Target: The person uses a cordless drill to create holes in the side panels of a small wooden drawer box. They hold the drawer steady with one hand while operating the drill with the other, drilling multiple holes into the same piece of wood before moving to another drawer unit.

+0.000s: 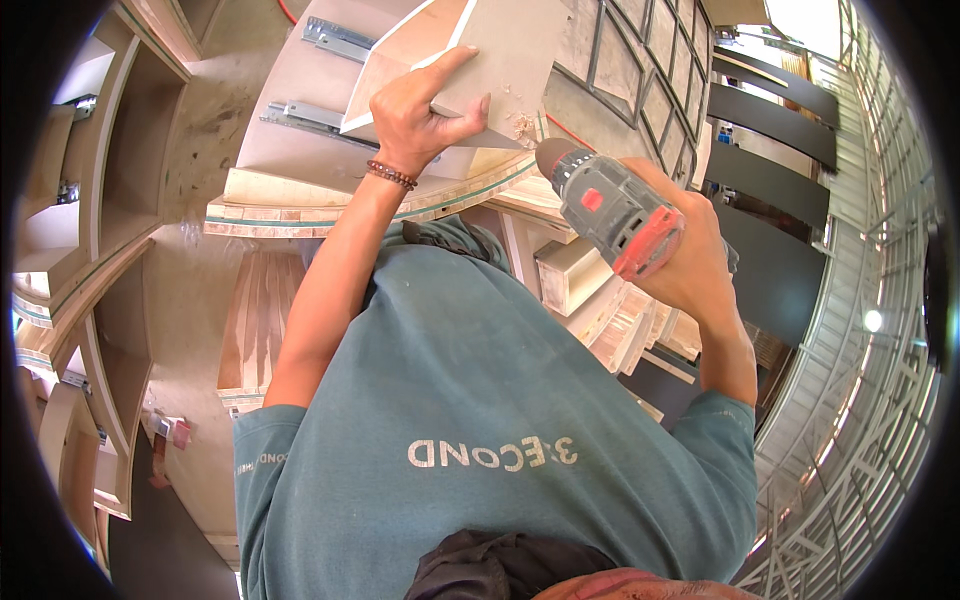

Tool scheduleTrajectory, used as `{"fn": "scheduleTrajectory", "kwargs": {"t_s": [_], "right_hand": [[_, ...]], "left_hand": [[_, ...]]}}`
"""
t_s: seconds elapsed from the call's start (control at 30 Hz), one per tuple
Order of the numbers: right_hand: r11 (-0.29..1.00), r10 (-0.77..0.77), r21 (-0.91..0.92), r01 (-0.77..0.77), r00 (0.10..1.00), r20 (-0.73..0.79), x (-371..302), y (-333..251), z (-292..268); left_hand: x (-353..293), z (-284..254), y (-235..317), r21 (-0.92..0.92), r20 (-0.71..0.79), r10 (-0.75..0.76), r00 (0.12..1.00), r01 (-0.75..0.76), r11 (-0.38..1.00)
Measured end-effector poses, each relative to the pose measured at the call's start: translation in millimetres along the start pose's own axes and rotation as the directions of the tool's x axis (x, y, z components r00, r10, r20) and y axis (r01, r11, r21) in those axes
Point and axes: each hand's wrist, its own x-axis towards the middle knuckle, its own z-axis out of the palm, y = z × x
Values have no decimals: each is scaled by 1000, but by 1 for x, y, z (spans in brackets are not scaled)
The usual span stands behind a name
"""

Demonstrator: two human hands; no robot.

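My left hand [425, 112] grips a pale wooden drawer box [515, 65], with thumb and one finger spread over its flat panel and the other fingers largely hidden. My right hand [692, 255] is closed round a grey and red cordless drill [612, 205]. The drill's nose points at the near corner of the box, beside a small heap of wood shavings [523, 125]. Its bit tip is hard to make out. Two metal drawer slides [340, 40] lie on the pale board [285, 85] left of the box.
Layered curved wood edging [300, 215] runs along the near side of the work. Open cabinet carcasses [140, 130] stand at the left. Dark panels [770, 180] lie at the right, and a dark metal lattice [625, 65] is beyond the drill. Wood offcuts [640, 325] sit below my right hand.
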Motion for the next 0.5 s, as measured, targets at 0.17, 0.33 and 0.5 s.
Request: {"fn": "scheduleTrajectory", "kwargs": {"t_s": [0.17,0.33,0.5], "right_hand": [[999,-20,-30,20,1000,16,6,6,3],[1000,-8,18,7,999,40,8,6,1],[1000,-13,18,13,999,40,5,8,-7]], "left_hand": [[1,4,-4,-8,-79,57,995,-58,998],[1,2,-3,5,-61,47,997,-47,999],[0,2,-2,-1,-37,33,999,-34,999]]}}
